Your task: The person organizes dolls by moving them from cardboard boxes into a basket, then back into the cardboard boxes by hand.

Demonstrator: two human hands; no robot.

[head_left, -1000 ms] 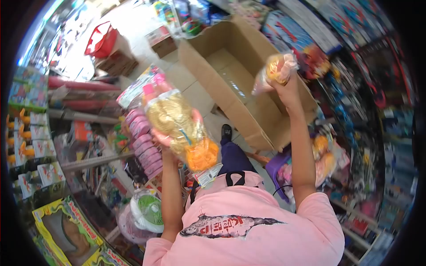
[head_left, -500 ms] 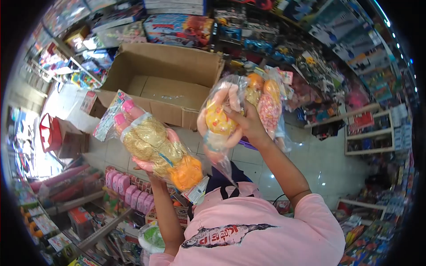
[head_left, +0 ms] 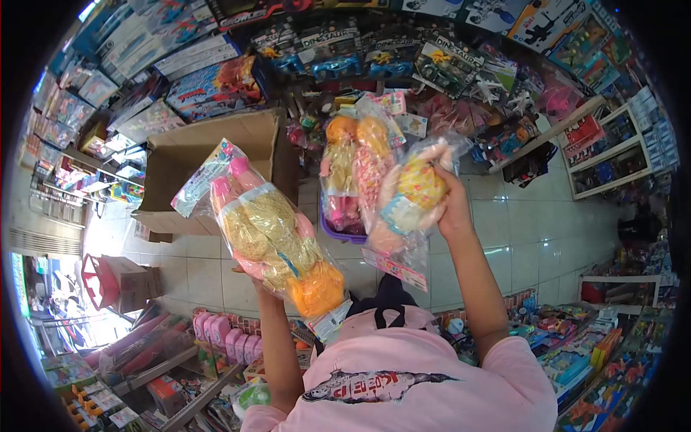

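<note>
Bagged dolls: one [head_left: 277,237] in left hand [head_left: 252,277]; another [head_left: 410,194] in right hand [head_left: 452,209].

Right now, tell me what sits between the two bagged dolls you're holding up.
In the head view, between the left hand's doll and the right hand's doll, more bagged dolls stand in a purple basket. Below that, floor tiles.

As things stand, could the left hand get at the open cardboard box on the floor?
Probably not right away. The left hand is full, holding up a bagged doll, and the cardboard box sits on the floor tiles beyond it. Nothing blocks the path, but the hand would need to drop low and let go first.
</note>
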